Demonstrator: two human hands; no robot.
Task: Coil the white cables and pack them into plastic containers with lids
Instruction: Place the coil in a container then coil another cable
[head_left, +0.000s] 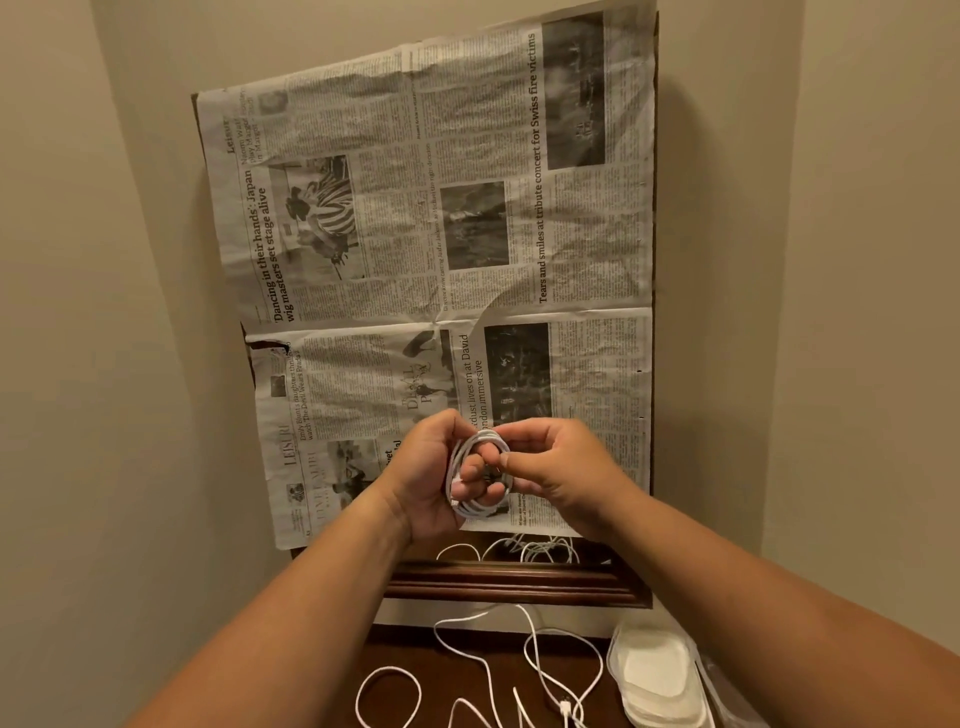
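Your left hand (434, 478) grips a coiled white cable (480, 475); your right hand (558, 475) fingertips pinch what seems its end.

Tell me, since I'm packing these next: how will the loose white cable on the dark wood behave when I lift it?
Probably floppy: the loose white cable lies in slack, wandering loops on the dark wood. Likely light, being thin. It may spring open once wound, since the left hand and right hand both keep a grip on the coil.
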